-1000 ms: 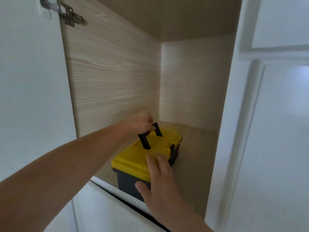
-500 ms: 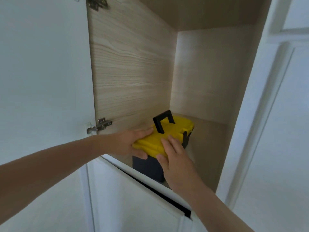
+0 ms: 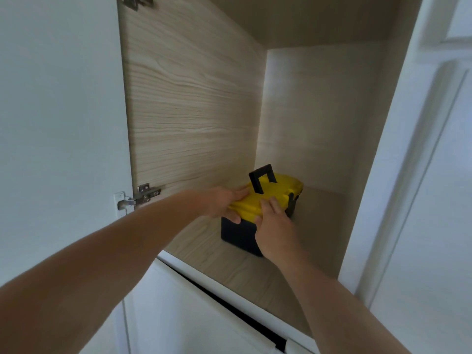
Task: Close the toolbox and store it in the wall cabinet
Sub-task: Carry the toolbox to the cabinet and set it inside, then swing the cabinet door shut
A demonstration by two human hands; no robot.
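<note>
The toolbox (image 3: 278, 192) has a yellow lid, a dark body and an upright black handle. It stands with its lid down on the floor of the open wall cabinet (image 3: 199, 103), well back from the front edge. My left hand (image 3: 224, 204) grips the lid's near left corner, thumb underneath. My right hand (image 3: 275, 231) lies flat against the near end of the box, fingers on the lid's edge.
The cabinet's white left door (image 3: 58, 123) stands open on two metal hinges (image 3: 143, 196). A white frame and panelled door (image 3: 421, 175) rise at the right. Below the cabinet's front edge is a white lower door (image 3: 194, 318) with a dark gap.
My left hand let go of the handle and took the lid's corner. The toolbox has slid deeper into the cabinet, both hands following it.
</note>
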